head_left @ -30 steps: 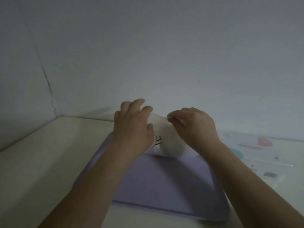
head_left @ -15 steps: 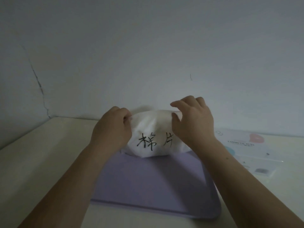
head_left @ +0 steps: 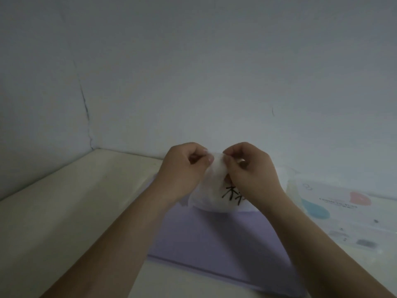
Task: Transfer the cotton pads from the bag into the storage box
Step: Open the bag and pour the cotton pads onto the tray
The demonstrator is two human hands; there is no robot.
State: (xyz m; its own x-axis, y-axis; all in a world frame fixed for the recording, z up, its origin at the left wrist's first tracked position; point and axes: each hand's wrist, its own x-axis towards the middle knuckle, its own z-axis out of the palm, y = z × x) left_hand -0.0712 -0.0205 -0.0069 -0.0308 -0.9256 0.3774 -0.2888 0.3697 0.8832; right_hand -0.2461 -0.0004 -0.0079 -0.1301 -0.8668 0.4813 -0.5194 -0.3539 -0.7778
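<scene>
A white bag [head_left: 211, 193] with black handwritten characters stands at the far end of a lilac tray [head_left: 217, 239]. My left hand [head_left: 184, 171] pinches the bag's top edge from the left. My right hand [head_left: 249, 171] pinches the same top edge from the right and covers part of the writing. The two hands are close together above the bag. A clear plastic box [head_left: 343, 211] with a printed lid showing blue and red shapes lies to the right of the tray. No cotton pads are visible.
Everything sits on a cream tabletop [head_left: 64, 211] pushed into a corner of grey walls. A crack runs down the wall [head_left: 84, 108] at the left. The tray's near edge is close to the table's front.
Both hands have moved from the bag's sides up to its top edge and now pinch it close together. The bag has tilted and the writing is partly covered.
</scene>
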